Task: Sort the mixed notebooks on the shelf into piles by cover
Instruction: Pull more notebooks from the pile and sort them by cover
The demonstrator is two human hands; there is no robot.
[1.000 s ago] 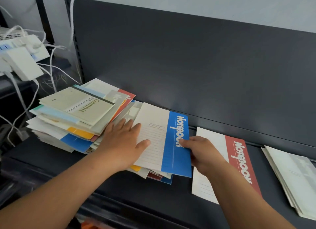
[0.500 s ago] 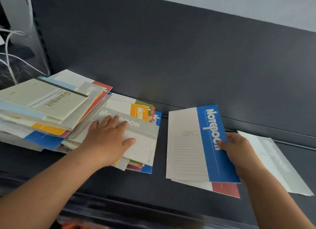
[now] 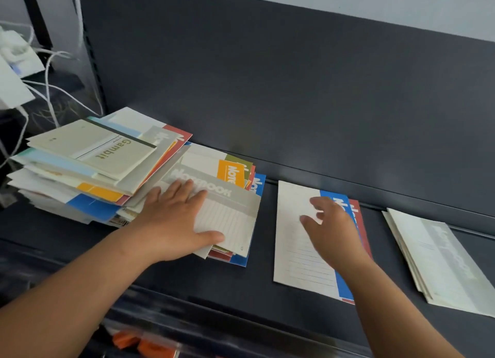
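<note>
A mixed heap of notebooks (image 3: 88, 170) fills the left of the dark shelf (image 3: 257, 285), topped by a cream "Gambit" notebook (image 3: 107, 149). My left hand (image 3: 176, 221) lies flat with spread fingers on a grey-banded notebook (image 3: 230, 218) at the heap's right side. In the middle, a blue-banded notebook (image 3: 297, 250) lies on a red-banded one (image 3: 360, 221). My right hand (image 3: 332, 229) hovers over the blue one with relaxed fingers, gripping nothing. A pile of grey-banded notebooks (image 3: 442, 258) lies at the right.
The shelf's dark back panel (image 3: 267, 90) rises behind the piles. White cables and adapters (image 3: 24, 71) hang at the far left beyond the shelf upright. Orange items (image 3: 139, 344) show on the level below the shelf's front edge.
My right hand carried the blue-banded notebook right from the heap, laid it on the red-banded one and let go. My left hand stayed on the heap, now over the uncovered grey-banded notebook.
</note>
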